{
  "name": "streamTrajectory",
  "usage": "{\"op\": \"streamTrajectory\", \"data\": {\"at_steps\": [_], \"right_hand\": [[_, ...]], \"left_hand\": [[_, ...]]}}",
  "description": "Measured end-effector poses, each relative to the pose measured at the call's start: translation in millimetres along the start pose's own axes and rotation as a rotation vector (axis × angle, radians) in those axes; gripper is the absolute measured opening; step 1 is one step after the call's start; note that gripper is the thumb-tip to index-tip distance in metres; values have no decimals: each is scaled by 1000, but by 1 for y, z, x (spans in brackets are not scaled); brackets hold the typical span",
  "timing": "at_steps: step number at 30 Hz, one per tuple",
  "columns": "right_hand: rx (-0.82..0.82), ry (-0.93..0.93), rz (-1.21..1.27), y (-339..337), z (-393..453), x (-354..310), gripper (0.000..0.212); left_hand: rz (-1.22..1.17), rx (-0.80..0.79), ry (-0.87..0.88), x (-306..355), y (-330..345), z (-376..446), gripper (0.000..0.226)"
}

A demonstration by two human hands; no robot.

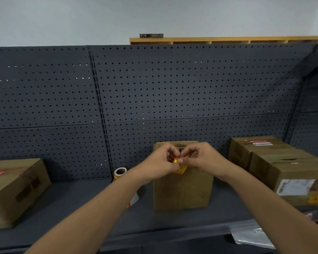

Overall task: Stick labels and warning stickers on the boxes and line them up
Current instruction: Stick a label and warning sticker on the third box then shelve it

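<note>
Your fingers (170, 153) are curled tight, both hands pinching one yellow-and-red warning sticker (179, 166): your left hand (159, 162) grips its left side, your right hand (200, 158) its upper edge. You hold it over the middle cardboard box (182, 191) on the dark shelf (77, 213). A sticker roll (120, 173) stands just left of your left wrist; labelled boxes sit at both ends.

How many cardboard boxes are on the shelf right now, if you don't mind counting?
4: left box at the left end, middle box under both hands, back right box, front right box. More may sit beyond the right edge.
</note>
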State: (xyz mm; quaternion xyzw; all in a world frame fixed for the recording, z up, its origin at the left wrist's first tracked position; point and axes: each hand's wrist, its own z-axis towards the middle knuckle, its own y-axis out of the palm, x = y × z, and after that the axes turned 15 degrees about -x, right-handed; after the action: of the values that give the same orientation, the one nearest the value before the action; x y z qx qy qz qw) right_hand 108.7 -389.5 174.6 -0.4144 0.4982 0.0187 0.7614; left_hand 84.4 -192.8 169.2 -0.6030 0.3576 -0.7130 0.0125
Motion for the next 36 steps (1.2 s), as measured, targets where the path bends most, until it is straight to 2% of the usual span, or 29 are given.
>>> {"op": "streamTrajectory", "data": {"at_steps": [4, 14, 22, 26, 30, 33, 36], "right_hand": [[-12, 31, -17, -4, -2, 3, 15], [69, -20, -99, -13, -6, 14, 6], [355, -119, 286, 2, -9, 21, 7], [586, -143, 496, 12, -3, 22, 8], [665, -191, 702, 15, 5, 18, 18], [673, -197, 702, 18, 6, 17, 18], [668, -200, 663, 19, 3, 16, 19]], "left_hand": [[12, -38, 51, 0, 0, 3, 37], [37, 73, 81, -1, 6, 16, 46], [-64, 307, 237, -8, 11, 27, 38], [-120, 444, 213, -2, 16, 36, 42], [-357, 356, 124, 8, 20, 45, 38], [-542, 308, 121, 13, 27, 47, 33], [-614, 325, 141, 16, 25, 52, 29]]}}
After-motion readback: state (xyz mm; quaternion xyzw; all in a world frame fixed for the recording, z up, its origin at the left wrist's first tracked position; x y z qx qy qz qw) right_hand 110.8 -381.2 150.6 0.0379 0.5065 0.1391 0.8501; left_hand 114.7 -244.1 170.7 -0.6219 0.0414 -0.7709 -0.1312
